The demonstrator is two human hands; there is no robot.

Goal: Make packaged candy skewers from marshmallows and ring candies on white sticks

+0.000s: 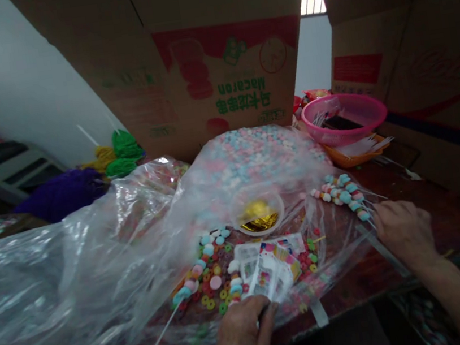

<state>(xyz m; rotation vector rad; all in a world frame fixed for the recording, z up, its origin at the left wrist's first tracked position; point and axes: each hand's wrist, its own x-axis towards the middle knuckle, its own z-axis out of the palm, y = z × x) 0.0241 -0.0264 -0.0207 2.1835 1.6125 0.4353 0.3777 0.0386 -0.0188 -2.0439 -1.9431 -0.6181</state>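
Observation:
My left hand (244,333) is closed at the near table edge, at the lower end of a candy skewer (234,280) threaded with pastel and brown pieces. White printed packets (270,272) lie right against its fingertips. Further right, my right hand (405,230) is closed around the sticks of several candy skewers (346,193), their blue, pink and white pieces pointing away to the left. Another loaded skewer (194,280) lies left of the packets, among loose ring candies (209,301). Behind the packets stands a clear round tub (276,197) with gold foil ties.
A large plastic bag of pastel candies (253,155) fills the table's middle, its clear film (77,274) spreading left. Back right, a pink basket (344,116) stands over an orange tray (352,158). Cardboard boxes (227,1) wall the back and right. Tape (319,313) marks the near edge.

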